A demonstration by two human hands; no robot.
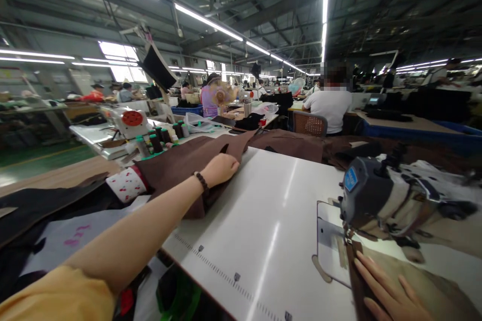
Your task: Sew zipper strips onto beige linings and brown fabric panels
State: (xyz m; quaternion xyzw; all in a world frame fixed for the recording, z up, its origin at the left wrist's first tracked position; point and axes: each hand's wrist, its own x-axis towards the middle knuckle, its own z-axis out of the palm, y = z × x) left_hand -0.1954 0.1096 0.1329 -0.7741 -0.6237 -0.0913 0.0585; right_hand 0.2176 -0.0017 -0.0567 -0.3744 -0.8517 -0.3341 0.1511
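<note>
My left hand [220,169] reaches far across the table, its fingers closed on the edge of a dark brown fabric piece [181,160]. That cloth lies in a loose heap along the table's left and back side. At the lower right, my right hand [391,288] lies flat with fingers stretched out. Under it are a dark brown strip [357,276] and an olive-tan fabric piece [433,281]. The strip's far end runs to the needle area of a sewing machine [376,200], just ahead of my right fingertips.
A white tabletop [271,210] with a printed ruler edge spans the middle. Thread cones [156,140] and another sewing machine [128,123] stand at the left. Beyond are a fan [220,93], a blue bin [444,135] and a person in a white shirt [327,108].
</note>
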